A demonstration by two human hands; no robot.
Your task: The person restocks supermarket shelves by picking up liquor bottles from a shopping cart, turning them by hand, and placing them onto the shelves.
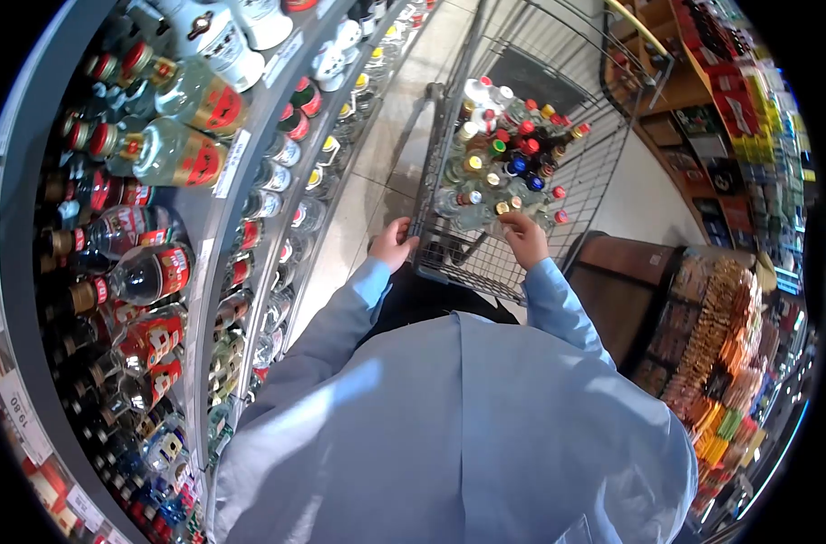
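A wire shopping cart (603, 195) stands in front of me, with several upright bottles (519, 163) grouped inside it. Their caps are red, white, yellow, green and blue. My left hand (394, 244) is at the cart's near left corner, its fingers curled beside the edge; what they hold, if anything, is hidden. Over the near side of the cart, my right hand (525, 239) has its fingers pinched at the top of a clear bottle at the near edge of the group.
Shelves (215, 213) packed with bottles run along the left, close to my left arm. A brown display stand (623, 263) with packaged goods (716, 335) is right of the cart. Further shelving (694, 118) stands at the back right.
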